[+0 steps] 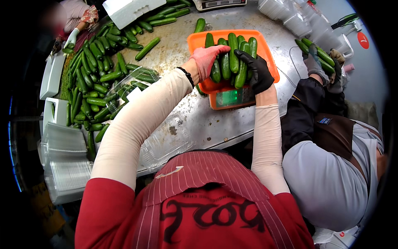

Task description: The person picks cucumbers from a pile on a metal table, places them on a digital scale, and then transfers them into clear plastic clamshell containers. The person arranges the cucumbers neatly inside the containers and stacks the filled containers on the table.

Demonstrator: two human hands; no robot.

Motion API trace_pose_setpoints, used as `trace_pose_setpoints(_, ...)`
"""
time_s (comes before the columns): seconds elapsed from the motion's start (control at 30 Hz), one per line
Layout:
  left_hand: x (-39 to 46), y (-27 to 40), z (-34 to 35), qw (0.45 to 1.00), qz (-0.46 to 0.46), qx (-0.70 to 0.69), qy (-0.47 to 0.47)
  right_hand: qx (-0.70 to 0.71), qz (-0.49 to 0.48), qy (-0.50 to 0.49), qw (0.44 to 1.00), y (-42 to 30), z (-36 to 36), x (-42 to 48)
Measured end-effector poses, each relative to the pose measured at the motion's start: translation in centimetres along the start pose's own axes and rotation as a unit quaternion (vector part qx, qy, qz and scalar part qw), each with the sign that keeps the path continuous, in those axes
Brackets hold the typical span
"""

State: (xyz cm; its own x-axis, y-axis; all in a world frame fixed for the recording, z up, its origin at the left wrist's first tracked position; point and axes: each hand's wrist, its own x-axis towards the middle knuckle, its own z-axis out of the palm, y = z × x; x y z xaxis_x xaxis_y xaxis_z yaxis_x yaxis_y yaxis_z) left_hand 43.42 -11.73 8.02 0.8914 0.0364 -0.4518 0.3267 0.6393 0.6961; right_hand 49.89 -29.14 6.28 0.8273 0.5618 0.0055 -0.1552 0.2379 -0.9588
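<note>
Several green cucumbers [233,56] lie side by side on the orange tray [264,39] of a digital scale. From the left, my left hand [209,59], in a pink glove, clasps the bunch, its thumb and fingers partly hidden by the cucumbers. My right hand [255,71], gloved in black, grips the same bunch from the right, thumb across the top. Below the tray, the scale's green display [228,97] is lit. One more cucumber [200,25] sticks out behind the tray's far left edge.
A large cucumber heap [93,71] covers the metal table's [180,62] left side. Transparent plastic containers [65,165] are stacked at lower left, with more tubs [286,15] at far right. On the right, a co-worker's gloved hand [316,62] holds cucumbers; another gloved hand [72,39] works at far left.
</note>
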Motion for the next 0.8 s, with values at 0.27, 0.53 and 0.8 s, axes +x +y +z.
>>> trace_pose_setpoints(0.27,-1.3,0.0,-0.2,0.998,-0.022,-0.002,-0.056,0.075,0.048,-0.005,0.996,0.1,0.6,-0.1)
trace_pose_setpoints(0.53,-5.3,0.9,-1.9,0.995,0.015,-0.008,-0.102,0.061,0.024,0.027,0.997,-1.8,5.6,-4.0)
trace_pose_setpoints(0.8,-20.4,4.2,-4.4,0.959,-0.034,0.262,-0.101,0.187,-0.030,0.091,0.978,0.6,17.0,-15.5)
